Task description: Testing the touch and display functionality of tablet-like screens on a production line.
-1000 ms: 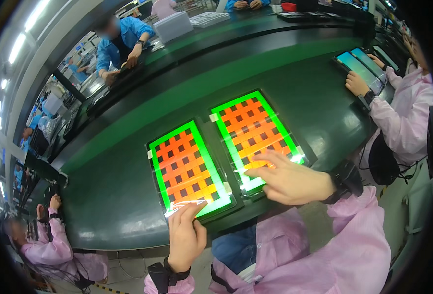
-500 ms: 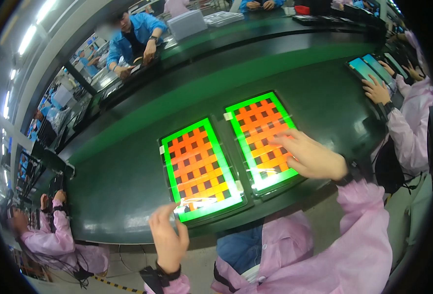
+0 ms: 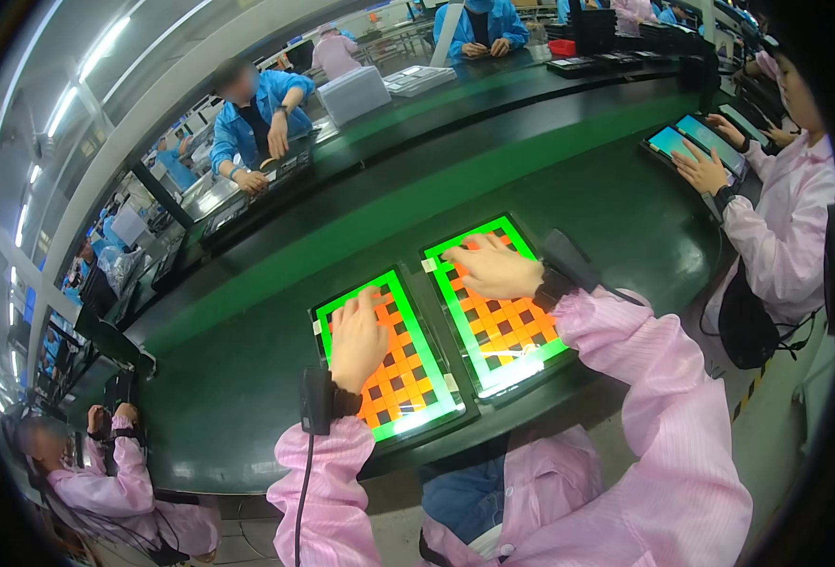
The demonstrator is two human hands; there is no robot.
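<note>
Left hand flat, fingers open, on left tablet; right hand likewise on right tablet, both long axes running near-to-far.

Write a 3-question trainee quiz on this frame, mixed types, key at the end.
1. True or false: the left hand lies flat on the left tablet.
2. Multiple choice: where does the right hand rest? A) on the bare green belt B) on the upper part of the right tablet C) on a stack of trays
3. Fill in: both screens show an orange and dark checker pattern inside a ____ border.

Key: 1 true; 2 B; 3 green. On the green worktable the two tablets lie side by side, and each hand touches its own screen with fingers spread, gripping nothing.
</note>
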